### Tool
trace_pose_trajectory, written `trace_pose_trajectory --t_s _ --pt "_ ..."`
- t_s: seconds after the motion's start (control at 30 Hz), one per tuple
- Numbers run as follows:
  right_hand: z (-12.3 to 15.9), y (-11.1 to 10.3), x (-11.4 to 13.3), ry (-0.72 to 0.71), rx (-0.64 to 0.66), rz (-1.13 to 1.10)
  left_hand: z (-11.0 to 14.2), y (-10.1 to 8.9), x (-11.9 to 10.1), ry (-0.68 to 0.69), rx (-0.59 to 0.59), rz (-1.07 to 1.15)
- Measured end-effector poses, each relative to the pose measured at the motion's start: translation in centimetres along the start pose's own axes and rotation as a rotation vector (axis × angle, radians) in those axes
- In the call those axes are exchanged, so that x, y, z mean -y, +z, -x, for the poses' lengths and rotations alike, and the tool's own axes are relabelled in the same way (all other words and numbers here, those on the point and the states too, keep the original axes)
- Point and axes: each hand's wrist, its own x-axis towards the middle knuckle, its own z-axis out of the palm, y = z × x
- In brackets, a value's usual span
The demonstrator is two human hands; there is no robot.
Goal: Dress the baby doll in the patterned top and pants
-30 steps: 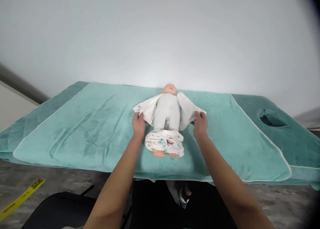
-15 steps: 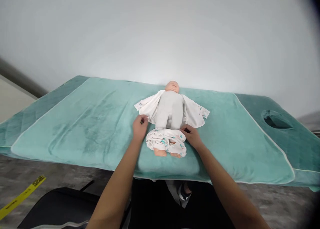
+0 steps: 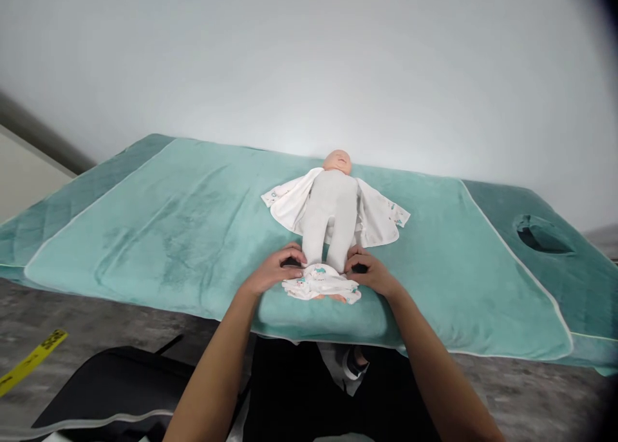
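A baby doll (image 3: 328, 204) with a pale cloth body lies on its back, head toward the wall. Its white printed jacket (image 3: 381, 217) is spread open at both sides, with the arms in the sleeves. White printed trousers (image 3: 321, 282) are bunched low around the doll's lower legs, and bits of the feet show below them. My left hand (image 3: 277, 269) pinches the trousers' edge at the left leg. On the opposite side my right hand (image 3: 371, 271) has its fingers closed on the trousers by the other leg. Some fingertips are hidden in the fabric.
A green plush cover (image 3: 183, 236) lies over the massage bed (image 3: 545, 281), which has a face hole (image 3: 543, 235) at the right. Behind stands a pale wall (image 3: 309, 62). A black chair (image 3: 116, 390) is at the lower left, near yellow tape (image 3: 33, 361) on the floor.
My left hand has come down and right from beside the jacket onto the trousers. My right hand has moved slightly lower. The trousers are flatter and lower, baring more of the legs.
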Motion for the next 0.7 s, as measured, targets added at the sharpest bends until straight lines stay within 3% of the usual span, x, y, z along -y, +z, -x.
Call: trace_pose_trajectory --t_s 0.3,0.43,0.6,0.7 --pt "1.3 -0.2 1.6 -0.01 0.111 0.06 1.0 0.1 0.3 -0.016 0.061 0.024" --pt "2.0 0.3 1.8 -0.031 0.038 0.09 1.4 0.4 1.7 -0.055 0.046 0.11" --pt "2.3 1.1 0.9 -0.021 -0.047 0.149 1.5 0.7 2.5 -0.177 -0.122 0.142" --pt "2.2 1.4 0.2 -0.056 -0.133 0.18 1.4 0.8 1.7 -0.217 -0.088 0.14"
